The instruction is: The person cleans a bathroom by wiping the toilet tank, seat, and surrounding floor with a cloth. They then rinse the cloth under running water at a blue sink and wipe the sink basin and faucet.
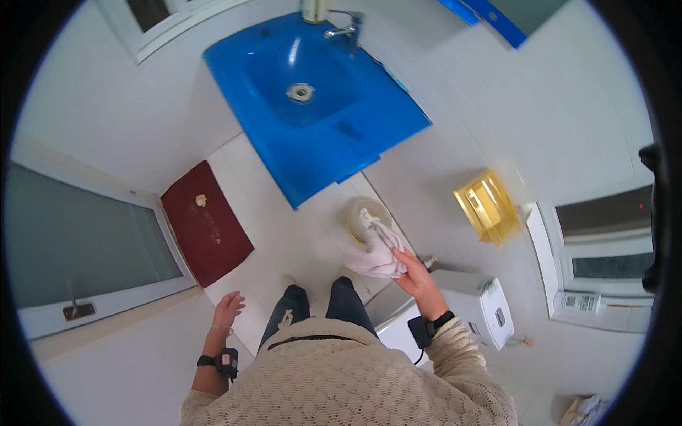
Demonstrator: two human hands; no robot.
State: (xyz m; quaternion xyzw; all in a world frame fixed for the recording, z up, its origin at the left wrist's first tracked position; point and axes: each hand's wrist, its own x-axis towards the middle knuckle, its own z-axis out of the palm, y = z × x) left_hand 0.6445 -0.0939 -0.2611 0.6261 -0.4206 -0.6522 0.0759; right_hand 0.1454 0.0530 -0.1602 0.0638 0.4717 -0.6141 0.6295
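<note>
My right hand (413,275) is closed on a pale pinkish-white cloth (380,254), which hangs bunched from the fingers to their left. Just beyond and partly behind the cloth, a small round bin (350,221) with a yellowish rim stands on the floor; some white material shows in it. My left hand (229,309) hangs low at my left side, its fingers loosely bent and apart, with nothing in it. A dark band with a small device sits on each wrist.
A blue sink counter (312,167) with a metal tap (348,30) stands ahead. On the right are a yellow wall box (489,207) and a white toilet (490,312). A dark red mat (206,224) lies by the door (92,245) on the left.
</note>
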